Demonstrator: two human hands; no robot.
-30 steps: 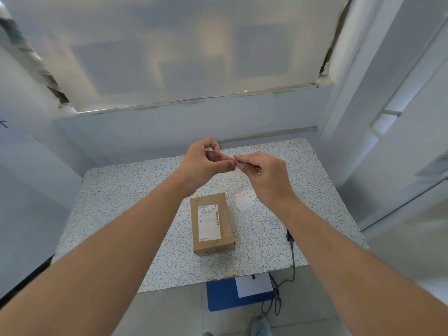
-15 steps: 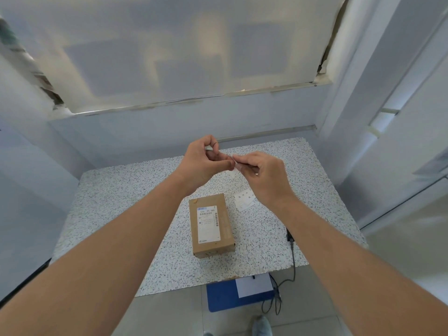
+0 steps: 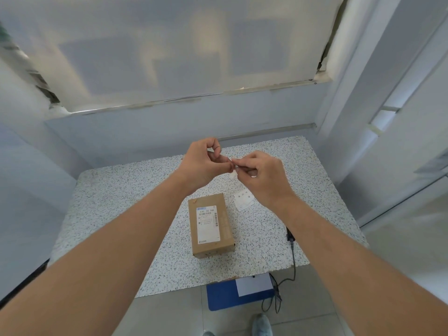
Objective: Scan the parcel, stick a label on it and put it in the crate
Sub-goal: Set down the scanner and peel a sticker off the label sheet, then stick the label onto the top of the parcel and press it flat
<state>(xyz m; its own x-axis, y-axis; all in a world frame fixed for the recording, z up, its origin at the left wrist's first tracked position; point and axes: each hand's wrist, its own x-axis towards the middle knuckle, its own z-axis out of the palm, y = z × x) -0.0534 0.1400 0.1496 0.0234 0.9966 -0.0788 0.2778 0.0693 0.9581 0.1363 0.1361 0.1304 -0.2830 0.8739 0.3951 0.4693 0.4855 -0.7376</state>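
Both hands (image 3: 232, 166) pinch a small label (image 3: 233, 175) above the surface (image 3: 121, 202), likely peeling it for the parcel (image 3: 210, 224) just below

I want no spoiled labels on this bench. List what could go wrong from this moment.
1. Both hands, left hand and right hand, pinch a small label in mid-air; it could curl and stick to a finger or to itself.
2. They work well above the parcel, so the label may land crooked or over the printed shipping label.
3. The label sheet lies loose beside the parcel; a forearm might sweep it.
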